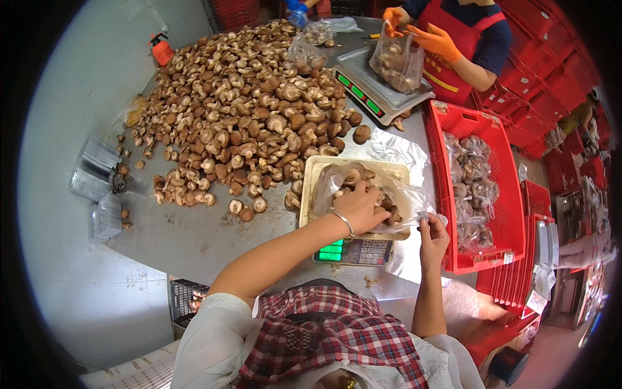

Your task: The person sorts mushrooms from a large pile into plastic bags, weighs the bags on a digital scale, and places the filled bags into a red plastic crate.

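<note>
My left hand [358, 206], with a bangle at the wrist, reaches over a clear plastic bag [325, 187] of shiitake mushrooms [356, 175]. Its thumb is spread from the fingers, and the fingertips touch the mushrooms; whether they grip any cannot be told. At the right, my right hand [434, 236] pinches the gathered edge of the same bag between thumb and fingers. The bag lies in a cream-coloured tray [307, 209] on a digital scale [352, 252], whose green display is lit. A large heap of loose shiitake mushrooms [243, 116] covers the metal table [167, 238] beyond.
A red plastic crate [508, 214] with several filled bags [478, 167] stands at right. Across the table, a co-worker in orange gloves [440, 43] holds a mushroom bag [397, 65] over another scale [352, 63]. Clear plastic containers [99, 165] and a red spray bottle [161, 51] sit at left.
</note>
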Action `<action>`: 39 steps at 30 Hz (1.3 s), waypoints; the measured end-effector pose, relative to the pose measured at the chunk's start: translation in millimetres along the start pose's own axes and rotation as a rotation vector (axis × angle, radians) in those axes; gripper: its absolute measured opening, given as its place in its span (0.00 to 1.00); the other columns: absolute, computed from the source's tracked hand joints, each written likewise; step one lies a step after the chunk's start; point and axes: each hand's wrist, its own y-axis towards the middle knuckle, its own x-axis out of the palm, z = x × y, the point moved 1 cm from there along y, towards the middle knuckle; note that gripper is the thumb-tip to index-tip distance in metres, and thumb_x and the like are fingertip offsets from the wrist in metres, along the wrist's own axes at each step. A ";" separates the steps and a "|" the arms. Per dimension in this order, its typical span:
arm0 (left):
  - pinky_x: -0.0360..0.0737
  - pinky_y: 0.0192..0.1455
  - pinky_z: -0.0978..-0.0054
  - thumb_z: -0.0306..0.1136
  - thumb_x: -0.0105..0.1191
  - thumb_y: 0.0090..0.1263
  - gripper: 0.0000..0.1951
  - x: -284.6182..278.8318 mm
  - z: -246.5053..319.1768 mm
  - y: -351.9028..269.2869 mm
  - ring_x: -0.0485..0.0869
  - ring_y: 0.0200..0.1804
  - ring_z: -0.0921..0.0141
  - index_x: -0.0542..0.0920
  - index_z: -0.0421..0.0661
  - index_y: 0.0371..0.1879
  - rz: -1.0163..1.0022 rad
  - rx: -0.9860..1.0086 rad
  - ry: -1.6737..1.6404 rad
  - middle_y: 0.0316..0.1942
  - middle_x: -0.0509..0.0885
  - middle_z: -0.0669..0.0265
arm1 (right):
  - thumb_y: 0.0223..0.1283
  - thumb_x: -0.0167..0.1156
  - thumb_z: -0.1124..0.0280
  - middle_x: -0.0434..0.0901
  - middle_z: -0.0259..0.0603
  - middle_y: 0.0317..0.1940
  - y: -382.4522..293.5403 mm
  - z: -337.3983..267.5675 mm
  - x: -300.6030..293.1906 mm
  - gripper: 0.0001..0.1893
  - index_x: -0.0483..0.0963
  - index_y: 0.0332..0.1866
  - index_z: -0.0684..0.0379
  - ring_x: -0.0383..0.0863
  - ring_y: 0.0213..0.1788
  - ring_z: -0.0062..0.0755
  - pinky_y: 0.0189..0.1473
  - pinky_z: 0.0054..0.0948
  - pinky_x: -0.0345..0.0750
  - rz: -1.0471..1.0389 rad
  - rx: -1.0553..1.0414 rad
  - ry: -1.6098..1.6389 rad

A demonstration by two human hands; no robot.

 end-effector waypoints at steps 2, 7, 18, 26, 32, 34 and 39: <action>0.76 0.47 0.62 0.51 0.55 0.58 0.25 7.2 -2.2 -0.9 0.78 0.46 0.53 0.72 0.48 0.50 0.058 0.046 0.025 0.54 0.69 0.53 | 0.60 0.58 0.76 0.78 0.32 0.37 -2.8 -0.1 -7.8 0.10 0.75 0.45 0.65 0.75 0.38 0.17 0.40 0.17 0.72 0.026 -0.003 -0.048; 0.77 0.45 0.64 0.43 0.58 0.57 0.19 -20.9 2.9 -31.3 0.79 0.44 0.55 0.75 0.48 0.45 0.278 0.209 -0.108 0.50 0.73 0.57 | 0.60 0.57 0.75 0.78 0.33 0.39 -6.1 -0.8 -15.2 0.10 0.75 0.45 0.65 0.74 0.38 0.15 0.38 0.15 0.70 0.028 0.012 -0.117; 0.70 0.30 0.81 0.27 0.57 0.59 0.07 -36.4 -72.2 -101.6 0.73 0.30 0.76 0.75 0.43 0.35 0.803 0.057 -0.396 0.36 0.74 0.66 | 0.61 0.56 0.75 0.78 0.38 0.42 2.6 -9.8 0.2 0.10 0.74 0.46 0.67 0.75 0.45 0.21 0.48 0.21 0.70 -0.019 0.013 -0.054; 0.68 0.31 0.86 0.28 0.55 0.63 0.05 -11.7 -115.6 -127.6 0.72 0.31 0.82 0.76 0.42 0.35 0.770 -0.148 -0.424 0.32 0.75 0.73 | 0.62 0.55 0.75 0.79 0.38 0.41 2.3 -12.3 5.1 0.10 0.74 0.46 0.67 0.75 0.45 0.22 0.48 0.22 0.71 -0.014 0.001 -0.061; 0.67 0.25 0.86 0.28 0.57 0.60 0.06 4.6 -139.2 -141.7 0.71 0.28 0.80 0.77 0.41 0.34 0.744 -0.246 -0.483 0.31 0.75 0.70 | 0.62 0.53 0.76 0.78 0.40 0.44 -2.9 -6.7 -2.8 0.11 0.74 0.48 0.66 0.75 0.47 0.24 0.50 0.23 0.71 -0.037 0.034 -0.091; 0.70 0.30 0.83 0.33 0.62 0.57 0.16 -2.5 -125.3 -140.2 0.71 0.32 0.78 0.74 0.42 0.42 0.684 -0.304 -0.520 0.37 0.75 0.69 | 0.61 0.53 0.73 0.76 0.42 0.48 -4.2 -15.9 -2.9 0.15 0.71 0.52 0.66 0.75 0.49 0.29 0.50 0.25 0.71 -0.081 -0.029 -0.117; 0.70 0.47 0.73 0.41 0.70 0.45 0.38 -9.0 -66.9 -109.9 0.69 0.46 0.69 0.65 0.42 0.54 0.828 -0.126 -0.269 0.49 0.67 0.62 | 0.41 0.67 0.58 0.71 0.50 0.49 -4.1 -64.8 18.8 0.32 0.68 0.53 0.63 0.70 0.54 0.47 0.56 0.38 0.66 -0.223 -0.349 -0.566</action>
